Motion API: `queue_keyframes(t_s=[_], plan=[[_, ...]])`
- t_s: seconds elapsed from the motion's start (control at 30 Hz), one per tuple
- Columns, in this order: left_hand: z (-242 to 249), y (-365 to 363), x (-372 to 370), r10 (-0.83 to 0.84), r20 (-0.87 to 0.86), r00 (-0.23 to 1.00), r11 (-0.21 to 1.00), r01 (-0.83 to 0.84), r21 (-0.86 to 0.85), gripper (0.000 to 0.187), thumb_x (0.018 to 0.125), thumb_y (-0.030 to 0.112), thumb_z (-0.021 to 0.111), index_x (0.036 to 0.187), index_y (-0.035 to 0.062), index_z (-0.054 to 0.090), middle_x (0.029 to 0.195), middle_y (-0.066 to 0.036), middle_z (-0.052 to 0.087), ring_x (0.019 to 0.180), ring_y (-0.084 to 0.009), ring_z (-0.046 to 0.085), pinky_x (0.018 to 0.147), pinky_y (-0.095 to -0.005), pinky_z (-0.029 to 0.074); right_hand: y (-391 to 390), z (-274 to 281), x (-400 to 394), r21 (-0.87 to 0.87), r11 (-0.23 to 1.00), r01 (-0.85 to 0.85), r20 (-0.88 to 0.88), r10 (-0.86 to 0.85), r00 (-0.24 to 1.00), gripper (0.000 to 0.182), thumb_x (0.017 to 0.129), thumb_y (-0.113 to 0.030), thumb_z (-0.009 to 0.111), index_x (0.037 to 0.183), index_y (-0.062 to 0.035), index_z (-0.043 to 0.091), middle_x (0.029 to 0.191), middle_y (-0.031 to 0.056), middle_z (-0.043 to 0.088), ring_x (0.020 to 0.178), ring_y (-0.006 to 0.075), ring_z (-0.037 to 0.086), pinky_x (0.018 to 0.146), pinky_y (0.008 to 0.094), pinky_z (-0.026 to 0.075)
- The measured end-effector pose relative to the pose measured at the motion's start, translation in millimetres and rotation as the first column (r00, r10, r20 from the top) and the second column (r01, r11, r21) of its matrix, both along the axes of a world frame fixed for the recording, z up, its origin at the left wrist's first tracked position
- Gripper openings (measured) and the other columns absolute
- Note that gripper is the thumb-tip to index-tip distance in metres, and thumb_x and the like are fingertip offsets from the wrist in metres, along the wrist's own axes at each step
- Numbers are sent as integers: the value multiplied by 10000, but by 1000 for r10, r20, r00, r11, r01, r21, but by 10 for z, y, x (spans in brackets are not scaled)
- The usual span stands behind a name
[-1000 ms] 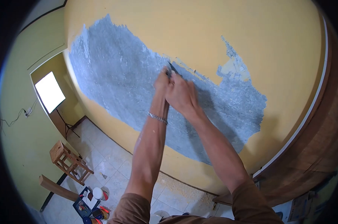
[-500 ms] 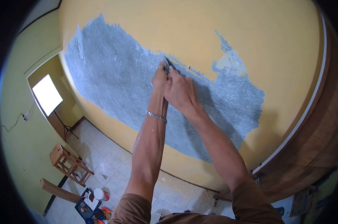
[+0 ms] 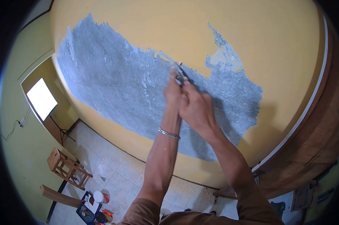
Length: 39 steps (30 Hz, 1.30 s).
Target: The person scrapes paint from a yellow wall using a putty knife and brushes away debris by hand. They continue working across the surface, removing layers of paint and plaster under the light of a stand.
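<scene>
Both of my hands are together on a scraper point(image 3: 181, 78), its blade against the wall at the upper edge of a bare grey patch point(image 3: 113, 75). My left hand point(image 3: 172, 90), blurred by motion, is closed near the blade. Just behind it, my right hand point(image 3: 196, 107) wraps round the scraper, hiding most of the handle. Yellow paint point(image 3: 147, 26) surrounds the patch with a ragged edge, and small flakes stick out by the blade. A paler scraped area point(image 3: 225, 60) shows to the right.
A wooden stool point(image 3: 66, 167) stands on the tiled floor at lower left, near a lit softbox point(image 3: 42, 98) in the doorway. Below are a wooden beam point(image 3: 59, 195) and a tool tray point(image 3: 85, 212). Paint crumbs point(image 3: 201, 192) lie along the wall's foot. Brown boarding point(image 3: 308, 161) borders the right.
Both hands have moved right and downward with the scraper along the paint's edge. The view has shifted slightly, so the wall appears further left.
</scene>
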<state>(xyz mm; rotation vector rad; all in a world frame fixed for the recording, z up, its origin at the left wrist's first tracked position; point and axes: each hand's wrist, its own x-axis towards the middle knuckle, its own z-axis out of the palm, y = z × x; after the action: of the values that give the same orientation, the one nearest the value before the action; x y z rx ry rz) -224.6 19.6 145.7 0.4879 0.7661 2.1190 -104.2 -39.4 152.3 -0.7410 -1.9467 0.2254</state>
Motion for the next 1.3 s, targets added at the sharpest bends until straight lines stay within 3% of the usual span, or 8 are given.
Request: queue_keyframes(t_s=[0.1, 0.43, 0.63, 0.77, 0.87, 1.0, 1.17, 1.3], plan=[[-29, 39, -445, -218, -16, 976, 974, 218, 57, 411, 938, 391, 679, 859, -12, 651, 703, -95, 631, 555, -161, 569, 472, -311, 453, -2, 59, -246, 28, 1000, -1, -12, 1, 1000, 252, 890, -117, 564, 1106, 0, 622, 834, 253, 679, 737, 421, 672, 665, 508, 531], [104, -116, 65, 5, -88, 996, 993, -15, -117, 361, 955, 358, 657, 813, 26, 630, 681, -77, 610, 528, -153, 556, 445, -288, 432, -70, 0, 30, 56, 997, -47, -72, 51, 996, 242, 878, -73, 571, 1095, 25, 614, 805, 246, 674, 742, 431, 677, 646, 490, 543], [299, -24, -641, -301, -25, 953, 947, 302, 105, 349, 973, 363, 622, 787, 69, 596, 631, -27, 545, 457, -130, 475, 397, -276, 366, -113, 460, -436, 6, 999, -33, 37, 33, 999, 323, 871, -124, 557, 1123, 74, 601, 744, 288, 655, 741, 473, 667, 673, 543, 535], [130, 47, -369, -34, -72, 997, 993, 25, -111, 312, 988, 340, 600, 806, 86, 594, 656, -31, 542, 497, -128, 485, 421, -293, 394, -116, 121, -301, 38, 999, -31, -24, 32, 999, 350, 872, -139, 543, 1138, 82, 596, 769, 310, 651, 771, 474, 669, 693, 538, 542], [326, -42, -618, -195, 51, 979, 980, 193, 47, 312, 966, 357, 634, 842, 71, 623, 667, -29, 552, 505, -121, 483, 427, -287, 387, -105, 377, -542, -12, 999, -34, 25, 34, 999, 370, 880, -148, 534, 1154, 95, 584, 775, 315, 652, 770, 472, 670, 696, 533, 550], [244, -269, -463, -146, -258, 955, 982, 107, -158, 279, 970, 322, 634, 851, 69, 634, 683, -22, 560, 508, -104, 471, 404, -289, 352, -328, 320, -427, -66, 998, -3, 42, 5, 999, 380, 885, -151, 532, 1140, 129, 572, 748, 318, 647, 753, 485, 664, 675, 527, 542], [306, -166, -625, -208, -62, 976, 976, 212, 57, 268, 985, 297, 615, 832, 78, 614, 670, -17, 548, 508, -112, 481, 404, -290, 382, -107, 311, -567, -21, 999, -45, 2, 45, 999, 402, 891, -151, 539, 1167, 140, 565, 746, 317, 648, 737, 477, 669, 671, 524, 542], [281, -212, -618, -191, -79, 978, 980, 186, -69, 279, 988, 293, 610, 804, 84, 605, 681, -35, 550, 556, -127, 517, 458, -308, 437, -208, 294, -483, -16, 999, -46, 63, 47, 997, 393, 887, -142, 554, 1168, 132, 559, 737, 316, 648, 724, 472, 675, 675, 520, 550]])
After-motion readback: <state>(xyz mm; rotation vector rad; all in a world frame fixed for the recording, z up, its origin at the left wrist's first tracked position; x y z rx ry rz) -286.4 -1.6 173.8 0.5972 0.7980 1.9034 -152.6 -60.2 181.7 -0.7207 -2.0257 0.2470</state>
